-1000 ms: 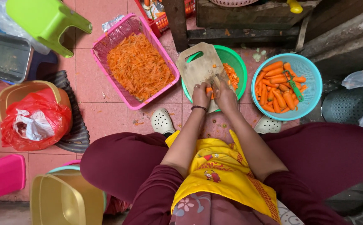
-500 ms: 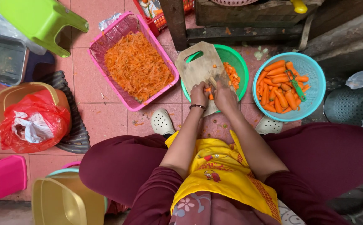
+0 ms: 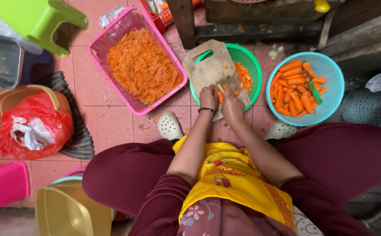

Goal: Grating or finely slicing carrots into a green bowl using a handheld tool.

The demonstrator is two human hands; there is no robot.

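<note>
1. Carrot point(image 3: 219, 96) lies on the board point(image 3: 214, 72), near its close edge, pinned under the left hand point(image 3: 209, 98); fingers curled down on it, so it can't roll under the blade.
2. Right hand point(image 3: 232, 105) is closed around what looks like a knife handle; the blade itself is mostly hidden, so I can't tell its angle. Both hands touch, just beside each other over the carrot.
3. Board rests across the rim of the green basin point(image 3: 249, 65), tilted. Judgement: cut pieces slide off into the basin, where orange pieces point(image 3: 244, 75) already sit.
4. Blue colander point(image 3: 306, 91) on the right holds whole peeled carrots plus a green peeler point(image 3: 313, 89); it's near the right hand, likely for easy pickup.
5. Pink basket point(image 3: 112, 41) on the left holds shredded carrot point(image 3: 142, 65), well apart from the cutting.
6. Red bag point(image 3: 33, 126) sits in a tan bin on the far left, probably for waste.
</note>
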